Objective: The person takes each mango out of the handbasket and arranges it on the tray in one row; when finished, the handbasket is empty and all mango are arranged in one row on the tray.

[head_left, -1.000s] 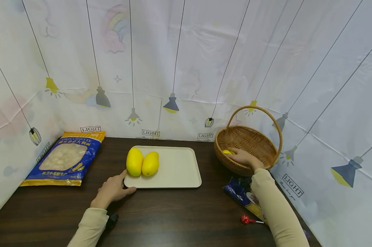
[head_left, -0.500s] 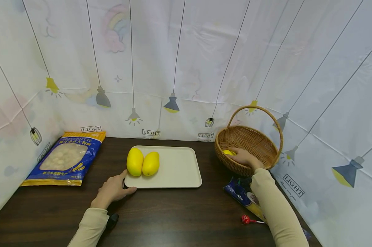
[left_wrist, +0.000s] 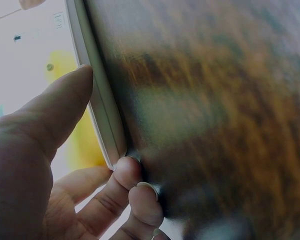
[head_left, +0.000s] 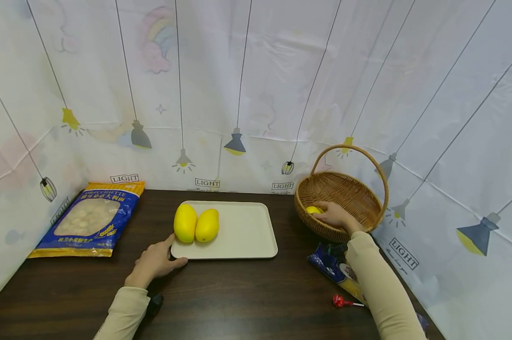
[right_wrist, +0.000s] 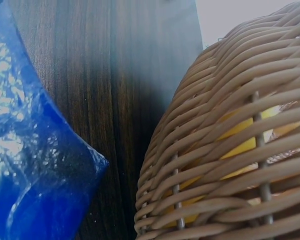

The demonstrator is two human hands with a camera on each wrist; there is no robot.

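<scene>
Two yellow mangoes, one (head_left: 185,223) beside the other (head_left: 207,225), lie on the left part of a cream tray (head_left: 247,231). The left hand (head_left: 156,259) holds the tray's near-left corner, thumb at the front edge; in the left wrist view the thumb and fingers touch the tray rim (left_wrist: 102,115). Inside the wicker basket (head_left: 345,193), the right hand (head_left: 334,216) has its fingers round a yellow fruit (head_left: 313,209), partly hidden by them. Through the weave of the basket (right_wrist: 215,150) in the right wrist view, yellow shows; the right hand is mostly hidden there.
A blue and yellow pasta bag (head_left: 88,219) lies at the back left. Near the right forearm are a blue packet (head_left: 328,264) and a red lollipop (head_left: 338,301). A dark object (head_left: 155,303) lies by the left sleeve. A printed curtain stands behind the table.
</scene>
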